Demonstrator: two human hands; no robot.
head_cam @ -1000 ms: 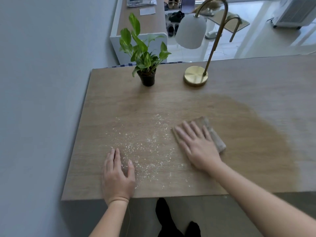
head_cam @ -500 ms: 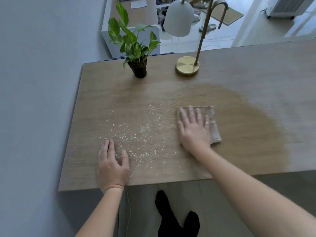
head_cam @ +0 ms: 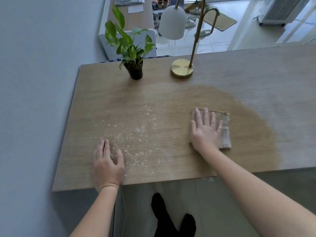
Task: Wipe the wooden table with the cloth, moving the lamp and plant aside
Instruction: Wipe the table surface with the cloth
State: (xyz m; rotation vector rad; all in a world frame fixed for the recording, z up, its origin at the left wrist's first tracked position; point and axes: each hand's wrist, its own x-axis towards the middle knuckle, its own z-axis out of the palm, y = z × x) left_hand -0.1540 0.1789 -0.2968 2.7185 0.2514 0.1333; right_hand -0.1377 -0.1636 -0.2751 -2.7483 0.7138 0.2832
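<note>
I press my right hand (head_cam: 205,132) flat, fingers spread, on the cloth (head_cam: 225,130) to wipe; my left hand (head_cam: 107,163) braces open at seven o'clock beside crumbs (head_cam: 133,132). Plant (head_cam: 130,47) and lamp (head_cam: 182,68) stand at twelve on the table (head_cam: 256,74).

A matt wooden surface (head_cam: 171,93) with fine ribbed grain, darker and damp-looking around a folded beige woven cloth (head_cam: 225,129); pale dry crumbs (head_cam: 133,132) speckle the wood left of the cloth. Behind it, a brushed brass lamp (head_cam: 182,68) with a matt white shade, and a glossy-leaved plant (head_cam: 130,47) in a black pot
</note>
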